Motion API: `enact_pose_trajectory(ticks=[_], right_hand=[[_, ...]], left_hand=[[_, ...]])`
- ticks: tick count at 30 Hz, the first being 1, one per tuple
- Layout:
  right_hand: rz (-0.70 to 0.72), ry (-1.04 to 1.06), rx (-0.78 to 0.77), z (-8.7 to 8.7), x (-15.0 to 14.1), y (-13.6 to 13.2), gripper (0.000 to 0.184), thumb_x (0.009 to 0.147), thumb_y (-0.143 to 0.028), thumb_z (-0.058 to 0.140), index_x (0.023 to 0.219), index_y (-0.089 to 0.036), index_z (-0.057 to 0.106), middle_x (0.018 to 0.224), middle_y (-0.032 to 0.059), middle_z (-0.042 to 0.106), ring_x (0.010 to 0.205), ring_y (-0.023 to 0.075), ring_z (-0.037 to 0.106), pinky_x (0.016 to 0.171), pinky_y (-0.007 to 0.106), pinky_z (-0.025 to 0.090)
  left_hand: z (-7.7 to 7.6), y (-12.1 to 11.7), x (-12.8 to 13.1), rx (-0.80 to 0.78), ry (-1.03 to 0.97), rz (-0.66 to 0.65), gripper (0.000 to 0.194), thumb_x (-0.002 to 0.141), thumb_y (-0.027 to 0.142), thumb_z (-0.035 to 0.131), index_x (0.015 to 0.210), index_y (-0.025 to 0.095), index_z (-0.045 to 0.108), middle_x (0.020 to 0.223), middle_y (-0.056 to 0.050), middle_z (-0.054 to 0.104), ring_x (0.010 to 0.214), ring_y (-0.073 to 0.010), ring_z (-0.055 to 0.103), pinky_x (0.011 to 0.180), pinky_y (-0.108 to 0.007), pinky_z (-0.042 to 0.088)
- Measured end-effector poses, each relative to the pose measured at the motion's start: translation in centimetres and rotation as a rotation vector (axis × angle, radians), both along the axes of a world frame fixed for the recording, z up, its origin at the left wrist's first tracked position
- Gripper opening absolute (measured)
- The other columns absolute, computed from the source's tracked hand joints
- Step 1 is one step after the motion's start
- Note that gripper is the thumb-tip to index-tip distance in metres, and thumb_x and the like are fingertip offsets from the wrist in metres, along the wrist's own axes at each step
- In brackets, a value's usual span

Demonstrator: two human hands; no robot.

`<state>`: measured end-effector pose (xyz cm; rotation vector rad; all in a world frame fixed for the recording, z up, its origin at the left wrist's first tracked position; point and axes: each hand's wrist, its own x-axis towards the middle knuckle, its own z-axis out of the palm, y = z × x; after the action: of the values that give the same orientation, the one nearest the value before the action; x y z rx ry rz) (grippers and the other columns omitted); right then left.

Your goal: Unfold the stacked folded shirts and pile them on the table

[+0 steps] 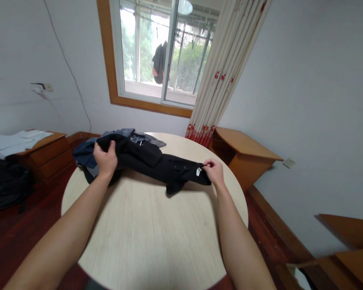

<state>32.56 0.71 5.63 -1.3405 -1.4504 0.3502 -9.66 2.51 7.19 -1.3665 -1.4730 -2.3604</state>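
A black garment (145, 159) stretches sideways between my two hands over the round table (151, 233). My left hand (106, 158) grips its left end, thumb up. My right hand (213, 170) pinches the right end beside a small white tag (199, 172). A short flap of the black cloth hangs down near the middle of the table. Which kind of garment it is, I cannot tell. Behind my left hand lies a pile of grey and dark blue clothes (87, 153), partly hidden by the black cloth.
A wooden desk (248, 145) stands beyond the table's right side, next to a curtain (218, 72). At the left are a wooden cabinet (53, 155) with papers on top and a black bag (7, 183) on the floor. A window is straight ahead.
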Motion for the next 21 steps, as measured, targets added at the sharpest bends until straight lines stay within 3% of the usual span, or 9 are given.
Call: enact_pose_trajectory(ticks=[2,5,9,13,16,21], right_hand=[[-0.152,0.132,0.038,-0.7,1.0,0.8,0.011,0.059,-0.029,0.059,0.065,-0.02,0.061,0.057,-0.003,0.053,0.059,0.015,0.049,0.059,0.028,0.041],[-0.189,0.157,-0.006,-2.1,1.0,1.4,0.018,0.063,-0.035,0.061,0.071,-0.019,0.062,0.059,-0.0023,0.055,0.059,0.0152,0.049,0.061,0.029,0.043],[-0.005,0.015,-0.083,-3.5,-1.2,1.4,0.029,0.072,-0.044,0.063,0.083,-0.017,0.067,0.074,0.0035,0.067,0.071,0.0189,0.06,0.071,0.034,0.05],[0.218,-0.234,-0.116,-4.0,-3.4,0.6,0.035,0.081,-0.046,0.066,0.102,-0.019,0.071,0.105,0.0091,0.073,0.097,0.0232,0.066,0.093,0.04,0.05],[0.29,-0.447,-0.191,-4.2,-4.6,0.0,0.044,0.079,-0.042,0.075,0.117,-0.02,0.07,0.122,0.011,0.069,0.114,0.0268,0.061,0.104,0.045,0.043],[0.337,-0.621,-0.273,-3.6,-5.3,-0.2,0.044,0.074,-0.033,0.081,0.115,-0.019,0.073,0.119,0.0113,0.068,0.111,0.0278,0.061,0.102,0.044,0.044]], left_hand=[[0.6,-0.5,-0.6,0.065,0.087,0.064,0.02,0.083,0.026,0.064,0.101,0.02,0.058,0.104,-0.007,0.066,0.1,-0.0231,0.063,0.097,-0.038,0.051],[0.9,-1.7,0.9,0.06,0.314,0.026,0.015,0.085,0.022,0.06,0.1,0.02,0.061,0.108,-0.009,0.066,0.106,-0.0248,0.061,0.099,-0.04,0.048],[-0.6,-2.9,4.9,-0.11,0.696,-0.227,0.014,0.091,0.023,0.053,0.098,0.021,0.065,0.11,-0.008,0.07,0.111,-0.0246,0.061,0.101,-0.043,0.045],[-3.8,-3.2,7.8,-0.393,1.003,-0.464,0.039,0.089,0.03,0.062,0.126,0.02,0.061,0.141,-0.013,0.059,0.13,-0.0295,0.052,0.11,-0.049,0.038],[-5.6,-3.0,8.6,-0.567,1.11,-0.502,0.059,0.086,0.035,0.066,0.141,0.021,0.051,0.151,-0.017,0.049,0.136,-0.0357,0.046,0.109,-0.055,0.035],[-6.0,-2.4,8.5,-0.602,1.092,-0.46,0.049,0.087,0.031,0.064,0.135,0.023,0.06,0.124,-0.015,0.064,0.11,-0.0328,0.06,0.094,-0.046,0.047]])
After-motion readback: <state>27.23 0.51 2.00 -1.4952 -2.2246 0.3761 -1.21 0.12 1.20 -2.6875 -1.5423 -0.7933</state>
